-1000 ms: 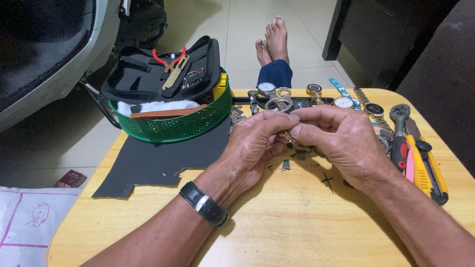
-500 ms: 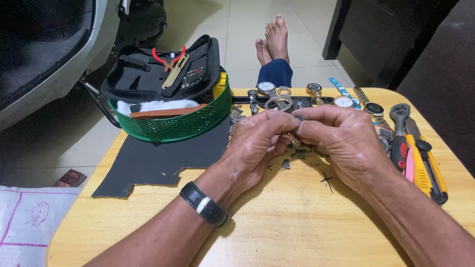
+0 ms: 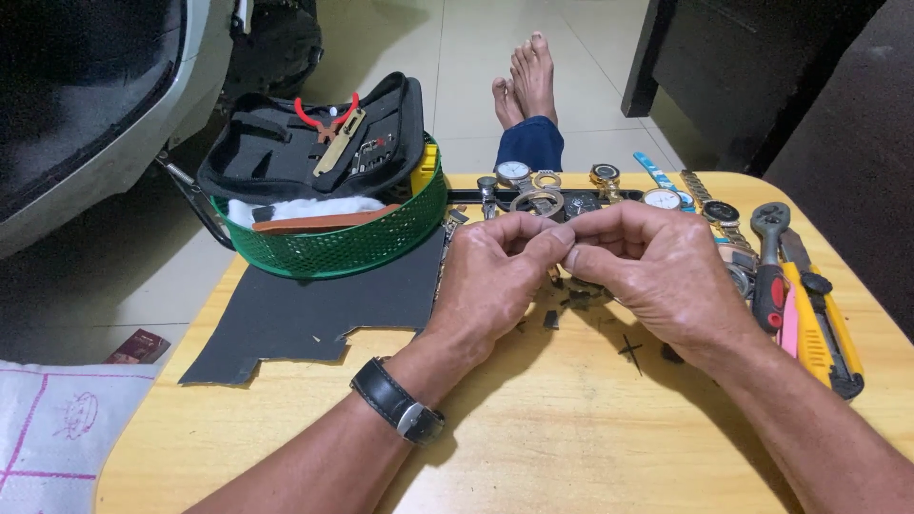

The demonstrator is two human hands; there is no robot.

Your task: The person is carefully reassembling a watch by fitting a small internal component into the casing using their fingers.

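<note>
At the centre of the frame, the left hand [image 3: 495, 276] and the right hand [image 3: 657, 271] meet fingertip to fingertip above a wooden table [image 3: 533, 438]. Both have thumb and fingers pinched together around something small between them; it is hidden by the fingers, so what it is cannot be told. A black wristwatch [image 3: 395, 405] sits on the left wrist, lower centre.

Just below the hands, small dark parts [image 3: 562, 305] lie scattered on the wood. Behind the hands, along the table's far edge, a row of wristwatches [image 3: 590, 186] lies side by side. At the right edge of the table lie a ratchet wrench [image 3: 766, 262] and a yellow utility knife [image 3: 819, 324], close together.

In the upper left of the frame, a green mesh basket [image 3: 352, 243] holds a black tool case [image 3: 305, 143] with red-handled pliers [image 3: 327, 116] on it. The basket rests on a dark mat [image 3: 314, 309] spread left of the hands.
</note>
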